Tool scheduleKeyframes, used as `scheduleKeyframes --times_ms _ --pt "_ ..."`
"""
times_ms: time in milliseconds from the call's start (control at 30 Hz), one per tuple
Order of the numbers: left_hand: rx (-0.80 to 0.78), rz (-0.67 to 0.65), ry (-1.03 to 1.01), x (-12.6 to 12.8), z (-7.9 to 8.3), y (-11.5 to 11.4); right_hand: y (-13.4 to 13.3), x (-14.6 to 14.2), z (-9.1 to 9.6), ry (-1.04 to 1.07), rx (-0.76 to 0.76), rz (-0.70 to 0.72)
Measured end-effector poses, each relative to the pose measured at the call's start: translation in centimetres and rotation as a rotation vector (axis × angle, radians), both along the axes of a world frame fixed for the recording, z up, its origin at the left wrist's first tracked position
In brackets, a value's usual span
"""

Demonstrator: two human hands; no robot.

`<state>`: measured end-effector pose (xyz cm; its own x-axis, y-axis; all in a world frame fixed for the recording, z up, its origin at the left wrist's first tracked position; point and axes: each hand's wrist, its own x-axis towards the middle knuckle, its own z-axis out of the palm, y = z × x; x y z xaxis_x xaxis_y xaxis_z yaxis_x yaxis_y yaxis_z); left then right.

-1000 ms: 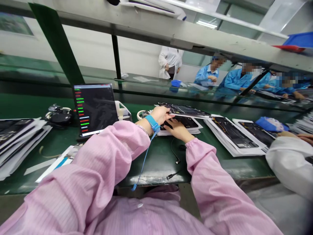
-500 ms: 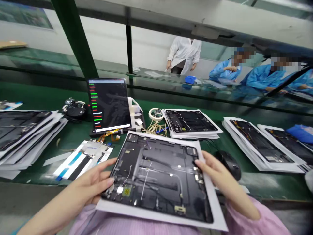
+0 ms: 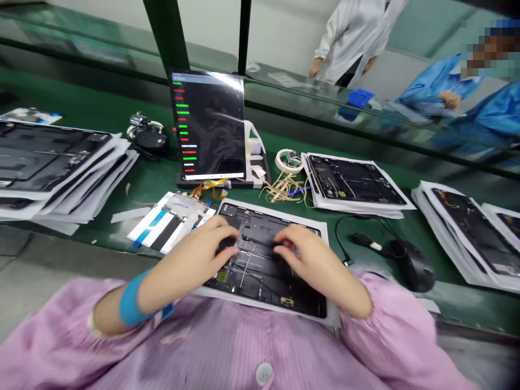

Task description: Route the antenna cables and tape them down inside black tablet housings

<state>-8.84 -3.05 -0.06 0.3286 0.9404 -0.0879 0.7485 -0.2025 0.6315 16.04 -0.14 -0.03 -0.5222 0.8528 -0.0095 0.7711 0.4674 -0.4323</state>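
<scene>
A black tablet housing (image 3: 264, 271) lies tilted on a white sheet (image 3: 331, 238) in front of my body, its inner side up, with thin cables and small metal parts showing. Over its left part is my left hand (image 3: 203, 246), thumb and forefinger curved with a gap between them. My right hand (image 3: 309, 252) reaches over the right part, fingers bent and thumb a little apart from them. Between the two hands runs a dark strip (image 3: 260, 240) inside the housing. Whether any fingertip touches it I cannot tell. A blue band (image 3: 132, 298) circles my left wrist.
Behind stands a lit screen (image 3: 209, 130) with coloured text lines. Stacked housings on paper lie at left (image 3: 60, 157), at back (image 3: 357, 184) and at right (image 3: 475, 233). A white panel (image 3: 170, 216), tape roll (image 3: 288, 161), rubber bands (image 3: 284, 188) and mouse (image 3: 416, 268) are nearby. People sit and stand beyond.
Both hands have let go of the housing's side edges and moved inward over its middle. The housing now sits lower, nearer the bench edge. My view has tipped down and left.
</scene>
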Motion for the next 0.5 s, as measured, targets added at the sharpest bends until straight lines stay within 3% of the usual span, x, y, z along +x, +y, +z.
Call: scheduleKeyframes --times_ms 100,200,367,500 --pt "0.008 -0.075 0.05 1.9 -0.8 2.8 0.6 -3.3 -0.2 -0.048 -0.04 0.065" --pt "-0.014 -0.13 0.035 2.6 -1.1 4.5 0.8 -3.9 -0.9 -0.064 -0.037 0.05" --pt "-0.091 -0.208 -0.088 2.7 0.9 4.7 -0.3 -3.1 -0.8 -0.059 0.027 0.027" --pt "-0.223 -0.168 -0.313 3.1 2.6 4.6 -1.4 -2.7 -0.5 -0.016 0.173 0.015"
